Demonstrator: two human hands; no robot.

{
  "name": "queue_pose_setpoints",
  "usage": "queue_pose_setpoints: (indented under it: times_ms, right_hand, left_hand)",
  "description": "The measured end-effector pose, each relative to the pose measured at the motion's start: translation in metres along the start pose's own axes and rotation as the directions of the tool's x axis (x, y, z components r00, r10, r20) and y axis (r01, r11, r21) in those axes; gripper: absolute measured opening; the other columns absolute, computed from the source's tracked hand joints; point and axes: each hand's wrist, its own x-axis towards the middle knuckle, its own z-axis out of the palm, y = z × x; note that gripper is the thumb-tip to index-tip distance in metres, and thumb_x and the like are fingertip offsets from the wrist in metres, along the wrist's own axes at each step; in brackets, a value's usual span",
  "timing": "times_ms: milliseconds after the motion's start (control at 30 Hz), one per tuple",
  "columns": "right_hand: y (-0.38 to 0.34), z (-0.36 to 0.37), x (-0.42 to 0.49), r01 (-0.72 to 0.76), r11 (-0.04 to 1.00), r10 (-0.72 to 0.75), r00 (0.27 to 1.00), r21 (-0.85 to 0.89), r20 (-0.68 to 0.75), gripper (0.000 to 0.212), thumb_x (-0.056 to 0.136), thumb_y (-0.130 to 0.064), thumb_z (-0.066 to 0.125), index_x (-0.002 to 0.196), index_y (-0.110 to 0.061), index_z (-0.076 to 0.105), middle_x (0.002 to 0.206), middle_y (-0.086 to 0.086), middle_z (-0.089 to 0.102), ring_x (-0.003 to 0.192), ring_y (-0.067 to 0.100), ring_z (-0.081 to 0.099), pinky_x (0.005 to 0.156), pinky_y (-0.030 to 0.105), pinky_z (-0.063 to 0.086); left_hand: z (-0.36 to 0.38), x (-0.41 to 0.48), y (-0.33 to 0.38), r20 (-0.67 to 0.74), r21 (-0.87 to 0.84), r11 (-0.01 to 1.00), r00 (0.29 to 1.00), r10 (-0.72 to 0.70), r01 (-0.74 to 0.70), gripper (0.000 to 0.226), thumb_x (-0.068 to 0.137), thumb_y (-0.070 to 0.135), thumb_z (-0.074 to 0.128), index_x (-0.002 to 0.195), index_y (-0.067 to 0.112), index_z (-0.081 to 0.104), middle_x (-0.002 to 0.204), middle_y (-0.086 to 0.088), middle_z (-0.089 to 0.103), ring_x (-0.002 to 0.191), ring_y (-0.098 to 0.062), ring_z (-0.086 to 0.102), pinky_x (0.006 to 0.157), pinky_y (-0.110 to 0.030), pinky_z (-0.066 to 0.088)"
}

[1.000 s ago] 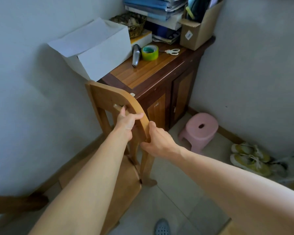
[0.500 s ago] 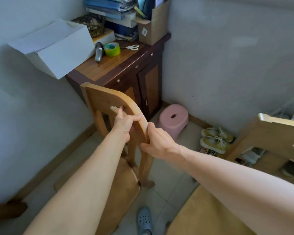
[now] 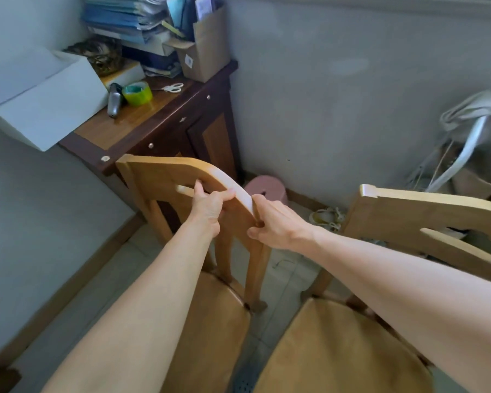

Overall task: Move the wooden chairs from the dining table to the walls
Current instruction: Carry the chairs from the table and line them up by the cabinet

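Observation:
A light wooden chair [image 3: 159, 177] stands in front of me with its backrest toward a dark cabinet. My left hand [image 3: 210, 207] grips the top rail through the cut-out slot. My right hand [image 3: 275, 222] clasps the rail's right end and the post below it. A second wooden chair [image 3: 408, 211] with a tan seat stands at the right, its backrest facing the grey wall; my right forearm crosses over its seat.
The dark wooden cabinet [image 3: 165, 114] in the corner carries a white box [image 3: 43, 100], green tape [image 3: 138, 93], scissors, stacked folders and a cardboard box [image 3: 207, 49]. A pink stool [image 3: 267, 188] and shoes [image 3: 328, 218] lie by the back wall. White cloth and a bag [image 3: 465, 154] hang at the right.
The view has swung right, bringing the second chair fully into sight. The held chair has shifted left against the cabinet's front. Both hands keep the same grip.

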Motion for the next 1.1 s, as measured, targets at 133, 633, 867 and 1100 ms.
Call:
queue_pose_setpoints:
  times_ms: [133, 633, 867, 1100]
  right_hand:
    - [0.014, -0.014, 0.003, -0.013, 0.999, 0.013, 1.000, 0.030, -0.007, 0.046, 0.086, -0.026, 0.067, 0.123, -0.015, 0.041, 0.098, 0.004, 0.061, 0.079, 0.023, 0.063, 0.059, 0.031, 0.050]
    - [0.054, -0.042, 0.003, -0.149, 0.982, 0.145, 0.988, -0.118, -0.045, 0.036, 0.084, -0.030, 0.067, 0.090, -0.018, 0.033, 0.076, -0.005, 0.043, 0.059, 0.011, 0.042, 0.047, 0.029, 0.027]
    - [0.083, -0.061, 0.005, -0.203, 0.970, 0.196, 0.978, -0.133, -0.067, 0.036, 0.082, -0.032, 0.067, 0.088, -0.018, 0.034, 0.078, -0.002, 0.046, 0.060, 0.013, 0.043, 0.048, 0.031, 0.030]
    - [0.095, -0.069, 0.013, -0.222, 0.965, 0.214, 0.974, -0.139, -0.072, 0.038, 0.082, -0.034, 0.068, 0.091, -0.018, 0.035, 0.077, -0.005, 0.043, 0.061, 0.014, 0.044, 0.047, 0.031, 0.030]
  left_hand:
    - [0.019, 0.007, 0.003, 0.006, -0.003, 1.000, 1.000, 0.003, -0.003, 0.098, 0.083, 0.010, 0.074, 0.155, 0.034, 0.010, 0.151, -0.008, 0.039, 0.132, -0.035, 0.044, 0.110, -0.058, 0.034]
    - [0.065, 0.012, 0.016, 0.120, -0.057, 0.998, 0.993, -0.010, 0.016, 0.097, 0.086, 0.008, 0.070, 0.156, 0.030, 0.006, 0.155, -0.010, 0.033, 0.137, -0.038, 0.038, 0.112, -0.059, 0.031]
    - [0.104, 0.017, 0.021, 0.157, -0.108, 0.993, 0.987, -0.032, 0.049, 0.099, 0.086, 0.006, 0.070, 0.156, 0.029, 0.004, 0.156, -0.011, 0.030, 0.139, -0.039, 0.035, 0.113, -0.057, 0.029]
    - [0.123, 0.022, 0.027, 0.153, -0.121, 0.990, 0.987, -0.054, 0.073, 0.100, 0.086, 0.008, 0.071, 0.156, 0.027, 0.002, 0.156, -0.012, 0.030, 0.141, -0.038, 0.033, 0.114, -0.057, 0.028]
